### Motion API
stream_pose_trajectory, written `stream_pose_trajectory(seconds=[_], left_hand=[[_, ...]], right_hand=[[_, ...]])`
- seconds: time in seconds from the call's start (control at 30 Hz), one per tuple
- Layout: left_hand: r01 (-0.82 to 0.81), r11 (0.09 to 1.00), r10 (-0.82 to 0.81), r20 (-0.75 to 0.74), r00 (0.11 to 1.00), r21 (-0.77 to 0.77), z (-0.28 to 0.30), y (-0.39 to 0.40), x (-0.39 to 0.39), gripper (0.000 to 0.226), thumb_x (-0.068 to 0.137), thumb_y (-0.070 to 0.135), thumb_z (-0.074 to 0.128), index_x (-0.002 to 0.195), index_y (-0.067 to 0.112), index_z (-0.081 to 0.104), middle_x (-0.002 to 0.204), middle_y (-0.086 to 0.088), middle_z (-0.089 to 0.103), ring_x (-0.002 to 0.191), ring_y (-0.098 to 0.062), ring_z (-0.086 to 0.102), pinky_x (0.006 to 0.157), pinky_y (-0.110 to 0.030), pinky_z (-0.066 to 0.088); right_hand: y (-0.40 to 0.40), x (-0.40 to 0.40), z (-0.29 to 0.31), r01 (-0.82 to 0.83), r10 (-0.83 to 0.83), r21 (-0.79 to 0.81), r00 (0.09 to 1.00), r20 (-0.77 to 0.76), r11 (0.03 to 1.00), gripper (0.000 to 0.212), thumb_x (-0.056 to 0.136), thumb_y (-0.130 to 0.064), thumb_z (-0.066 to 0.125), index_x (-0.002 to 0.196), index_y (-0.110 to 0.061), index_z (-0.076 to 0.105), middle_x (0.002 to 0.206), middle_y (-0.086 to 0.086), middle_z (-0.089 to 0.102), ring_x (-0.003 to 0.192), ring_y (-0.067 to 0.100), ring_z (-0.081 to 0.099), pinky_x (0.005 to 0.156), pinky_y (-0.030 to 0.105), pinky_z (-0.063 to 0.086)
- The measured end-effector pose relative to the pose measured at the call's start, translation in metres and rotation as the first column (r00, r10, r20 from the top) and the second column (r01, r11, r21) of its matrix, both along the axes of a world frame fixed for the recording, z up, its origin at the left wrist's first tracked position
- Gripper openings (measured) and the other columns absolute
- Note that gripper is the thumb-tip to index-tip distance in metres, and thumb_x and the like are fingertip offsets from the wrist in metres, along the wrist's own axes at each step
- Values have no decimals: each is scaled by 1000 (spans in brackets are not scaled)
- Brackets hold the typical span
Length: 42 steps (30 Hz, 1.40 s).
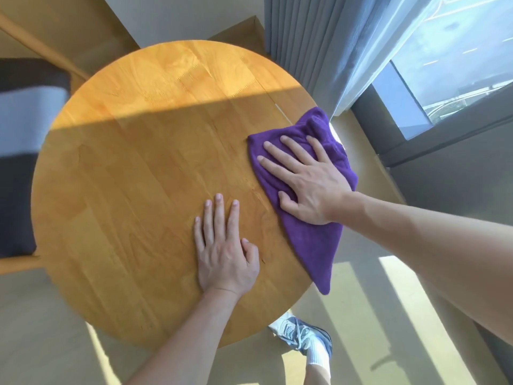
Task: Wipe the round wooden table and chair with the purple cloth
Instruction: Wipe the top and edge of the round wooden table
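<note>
The purple cloth (305, 232) lies at the right edge of the round wooden table (138, 168), one corner hanging off; the tabletop wipe appears to be in hand, with the chair (25, 151) to the left left for later. The right hand (308, 182) presses it flat with straight, spread fingers, while the left hand (224, 245) rests flat on bare wood. Next likely calls for sweeping the cloth leftward under steady pressure.

Head view, steeply down, close over table (138, 176).

Your right hand (308, 180) presses flat on the purple cloth (311, 240); your left hand (224, 248) rests flat beside it on the round wooden table (138, 176).
</note>
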State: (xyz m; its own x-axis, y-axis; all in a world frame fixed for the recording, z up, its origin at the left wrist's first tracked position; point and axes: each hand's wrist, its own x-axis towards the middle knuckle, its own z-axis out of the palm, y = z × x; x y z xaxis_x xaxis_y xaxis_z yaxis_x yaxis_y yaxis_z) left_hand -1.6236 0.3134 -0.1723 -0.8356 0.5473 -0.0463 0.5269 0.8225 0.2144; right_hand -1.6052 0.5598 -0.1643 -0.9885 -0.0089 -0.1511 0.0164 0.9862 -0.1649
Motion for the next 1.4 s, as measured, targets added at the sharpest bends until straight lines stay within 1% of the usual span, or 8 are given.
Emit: stream_pose_trajectory(seconds=[0.13,0.33,0.63,0.83,1.0,1.13,1.3,1.4], left_hand=[[2,1000,-2,8,1000,-6,1,1,-3,82,78,27,46,158,16,33,170,-8,17,158,-27,10,126,-53,12],[2,1000,-2,23,1000,-10,3,0,-2,83,77,28,46,158,17,34,170,-8,18,158,-28,11,126,-54,13],[7,1000,-5,38,999,-28,3,1,-2,83,77,29,48,158,18,33,170,-9,18,158,-27,11,125,-54,15],[-4,1000,5,67,998,-23,7,2,-3,82,75,29,50,156,17,38,168,-10,22,157,-28,14,124,-54,17],[-33,999,32,20,999,39,13,24,-50,71,70,28,54,137,7,46,146,-16,46,135,-39,43,110,-53,37],[-15,1000,15,9,1000,-5,9,60,-115,81,78,31,46,156,11,32,166,-18,22,155,-35,15,126,-51,12],[-21,1000,20,-13,1000,-19,0,61,-121,83,77,33,46,158,20,32,169,-13,17,157,-30,10,127,-52,10],[-34,999,34,-3,999,-19,4,61,-122,82,76,32,47,157,19,34,169,-13,19,157,-30,11,126,-52,11]], right_hand=[[-7,-1,-5,152,-150,24,986,-72,988,76,89,-50,40,161,-32,22,170,-3,20,157,28,16,123,64,0],[-46,-11,-5,652,-650,-8,755,-80,758,76,91,-42,35,162,-24,20,171,2,15,158,29,10,122,65,-3],[2,-26,0,-74,75,54,997,-18,996,76,90,-46,35,163,-35,17,172,-1,14,157,32,12,121,67,-1],[-5,-29,-5,129,-125,38,988,-95,991,78,87,-44,44,161,-32,24,170,-4,21,157,27,18,123,63,5],[-14,-36,-5,381,-376,24,920,-113,924,78,87,-43,43,161,-31,23,170,-3,21,156,28,16,124,62,6],[-15,-41,-10,493,-486,30,864,-131,869,80,87,-43,42,162,-28,20,170,0,18,157,29,13,123,64,5],[-7,-46,-9,382,-376,63,922,-94,922,81,89,-45,40,163,-23,17,171,7,12,157,34,9,123,65,2],[14,-64,-2,29,-26,64,999,-48,998,82,88,-46,39,164,-24,15,172,6,10,158,34,9,123,63,0]])
